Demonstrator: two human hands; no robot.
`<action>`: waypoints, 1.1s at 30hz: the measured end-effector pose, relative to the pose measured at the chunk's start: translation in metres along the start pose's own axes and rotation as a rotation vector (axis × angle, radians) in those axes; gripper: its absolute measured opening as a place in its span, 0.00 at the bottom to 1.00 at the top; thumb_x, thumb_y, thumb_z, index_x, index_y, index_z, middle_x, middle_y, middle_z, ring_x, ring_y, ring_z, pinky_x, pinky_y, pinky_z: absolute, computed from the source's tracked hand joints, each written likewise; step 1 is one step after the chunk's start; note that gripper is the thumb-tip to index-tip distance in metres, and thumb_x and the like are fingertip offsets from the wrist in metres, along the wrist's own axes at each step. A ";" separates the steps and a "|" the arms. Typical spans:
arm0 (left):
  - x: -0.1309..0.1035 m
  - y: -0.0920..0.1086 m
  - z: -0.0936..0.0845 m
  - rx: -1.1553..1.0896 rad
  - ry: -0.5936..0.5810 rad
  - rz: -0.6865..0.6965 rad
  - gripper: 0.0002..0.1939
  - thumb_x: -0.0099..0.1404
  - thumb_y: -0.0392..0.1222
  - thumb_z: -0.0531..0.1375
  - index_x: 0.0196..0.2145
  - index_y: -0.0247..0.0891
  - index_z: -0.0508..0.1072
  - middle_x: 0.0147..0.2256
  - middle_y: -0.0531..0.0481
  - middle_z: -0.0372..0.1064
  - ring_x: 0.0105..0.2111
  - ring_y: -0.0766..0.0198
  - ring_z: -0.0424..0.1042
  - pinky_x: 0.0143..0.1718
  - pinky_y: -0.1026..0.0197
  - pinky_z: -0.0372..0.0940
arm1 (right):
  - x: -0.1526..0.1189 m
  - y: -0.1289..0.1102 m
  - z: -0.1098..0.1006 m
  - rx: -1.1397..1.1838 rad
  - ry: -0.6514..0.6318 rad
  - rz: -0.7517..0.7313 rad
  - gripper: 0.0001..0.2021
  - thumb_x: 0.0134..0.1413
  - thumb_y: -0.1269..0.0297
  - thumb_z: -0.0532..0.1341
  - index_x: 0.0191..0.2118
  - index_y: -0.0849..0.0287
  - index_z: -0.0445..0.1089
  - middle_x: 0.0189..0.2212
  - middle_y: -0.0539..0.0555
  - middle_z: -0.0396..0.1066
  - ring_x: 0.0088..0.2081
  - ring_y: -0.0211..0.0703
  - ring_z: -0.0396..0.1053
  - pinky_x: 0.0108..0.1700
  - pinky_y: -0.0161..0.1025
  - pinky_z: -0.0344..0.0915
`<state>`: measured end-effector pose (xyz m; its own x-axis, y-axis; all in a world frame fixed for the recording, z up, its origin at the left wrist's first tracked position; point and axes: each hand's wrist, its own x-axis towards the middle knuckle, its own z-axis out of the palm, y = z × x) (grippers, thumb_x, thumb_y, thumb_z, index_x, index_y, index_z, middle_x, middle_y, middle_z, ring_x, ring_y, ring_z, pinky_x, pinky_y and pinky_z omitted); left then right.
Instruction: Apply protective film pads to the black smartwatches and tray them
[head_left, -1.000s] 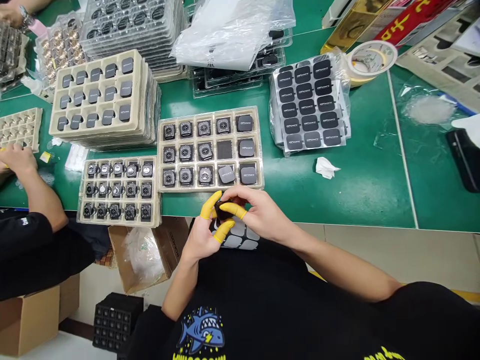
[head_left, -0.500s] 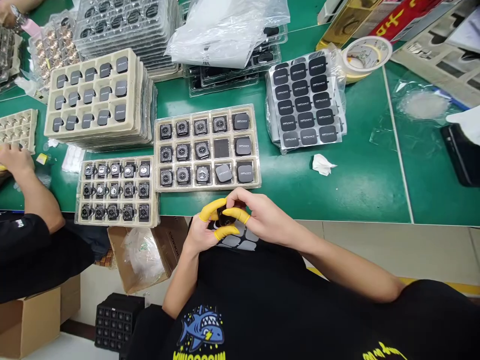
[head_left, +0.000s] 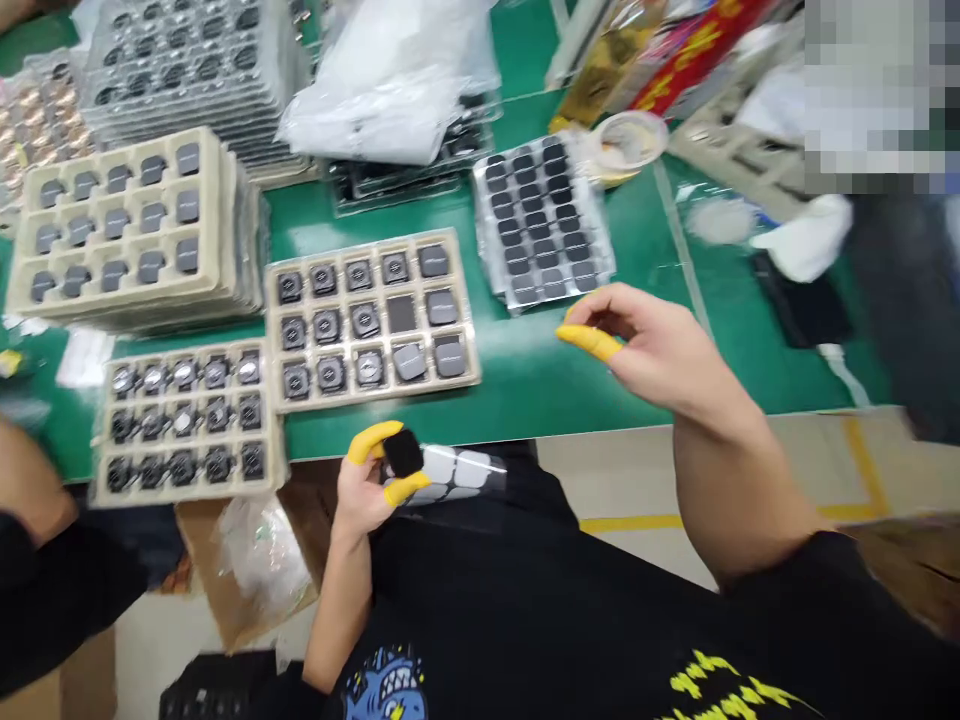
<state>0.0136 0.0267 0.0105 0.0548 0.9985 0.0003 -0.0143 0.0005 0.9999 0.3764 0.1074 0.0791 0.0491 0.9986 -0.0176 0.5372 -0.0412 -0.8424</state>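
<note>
My left hand (head_left: 367, 488), in yellow finger cots, holds a black square smartwatch body (head_left: 403, 453) between finger and thumb. It is low, in front of the table edge, with its flat black face up. Behind it, a clear sheet of grey rounded-square stickers (head_left: 469, 468) lies on my lap. Over the table, my right hand (head_left: 652, 345) is closed in a pinch, its yellow-covered tips nearly meeting; anything between them is too small to see. Those tips are just below the sheets of black rounded-square stickers (head_left: 536, 225). A compartment tray (head_left: 379, 398) holds watch bodies, several with grey covers.
A second watch tray (head_left: 195, 492) overlaps the front edge at the left. Behind it rise stacked beige trays (head_left: 112, 300) and clear trays (head_left: 277, 165). Tape rolls (head_left: 652, 135), a white plastic bag (head_left: 375, 110) and a black phone-like device (head_left: 802, 305) lie farther off. Another person's arm (head_left: 30, 490) is at left.
My right hand has left the watch body and moved right, over the table. My left hand keeps its hold, the black face now exposed. The camera view has shifted right.
</note>
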 end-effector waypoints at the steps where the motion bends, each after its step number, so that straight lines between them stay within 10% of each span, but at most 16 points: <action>1: 0.000 0.001 -0.002 -0.010 0.031 -0.012 0.36 0.48 0.59 0.86 0.49 0.40 0.84 0.39 0.48 0.84 0.33 0.60 0.85 0.38 0.62 0.83 | 0.013 0.016 -0.021 -0.081 0.065 0.101 0.04 0.64 0.67 0.71 0.39 0.54 0.76 0.39 0.54 0.79 0.38 0.44 0.72 0.44 0.44 0.71; 4: 0.004 0.002 -0.008 -0.071 0.075 -0.019 0.35 0.43 0.52 0.88 0.47 0.41 0.85 0.37 0.51 0.85 0.28 0.62 0.84 0.33 0.63 0.83 | 0.053 0.064 -0.088 -0.232 0.264 0.288 0.03 0.67 0.75 0.69 0.43 0.63 0.77 0.42 0.58 0.80 0.41 0.40 0.73 0.50 0.44 0.73; 7: 0.011 0.004 -0.010 -0.102 0.065 -0.022 0.34 0.42 0.47 0.88 0.47 0.41 0.86 0.35 0.51 0.86 0.26 0.61 0.84 0.31 0.64 0.83 | 0.087 0.108 -0.141 -0.319 0.416 0.428 0.15 0.75 0.59 0.68 0.59 0.62 0.76 0.57 0.60 0.78 0.52 0.49 0.79 0.57 0.52 0.79; 11: 0.015 0.009 -0.007 -0.093 0.042 -0.066 0.34 0.40 0.46 0.88 0.46 0.42 0.87 0.34 0.51 0.87 0.26 0.59 0.86 0.31 0.64 0.84 | 0.119 0.150 -0.165 -0.320 0.459 0.524 0.22 0.76 0.54 0.68 0.66 0.59 0.73 0.63 0.62 0.75 0.57 0.53 0.78 0.59 0.57 0.79; 20: 0.008 0.001 -0.008 -0.043 0.104 -0.148 0.34 0.39 0.48 0.88 0.45 0.43 0.87 0.36 0.50 0.88 0.29 0.55 0.88 0.35 0.59 0.86 | 0.140 0.198 -0.152 -0.444 0.581 0.574 0.12 0.65 0.63 0.71 0.50 0.63 0.77 0.47 0.67 0.79 0.50 0.59 0.75 0.54 0.52 0.73; 26: 0.011 0.007 -0.005 -0.001 0.077 -0.152 0.34 0.40 0.50 0.88 0.45 0.42 0.87 0.36 0.50 0.88 0.28 0.55 0.87 0.33 0.59 0.86 | 0.129 0.188 -0.138 -0.555 0.690 0.568 0.26 0.66 0.63 0.66 0.66 0.64 0.66 0.67 0.78 0.65 0.65 0.73 0.69 0.62 0.59 0.66; 33: 0.015 0.013 0.002 -0.004 0.071 -0.105 0.35 0.41 0.53 0.88 0.45 0.42 0.86 0.33 0.51 0.86 0.25 0.58 0.85 0.30 0.60 0.84 | 0.043 0.153 -0.058 -0.447 0.312 0.226 0.12 0.71 0.55 0.63 0.48 0.55 0.79 0.44 0.61 0.79 0.44 0.55 0.75 0.51 0.49 0.72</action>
<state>0.0164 0.0417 0.0232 -0.0143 0.9943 -0.1060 -0.0161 0.1058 0.9943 0.5095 0.1425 -0.0190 0.4124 0.9098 0.0462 0.7840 -0.3287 -0.5266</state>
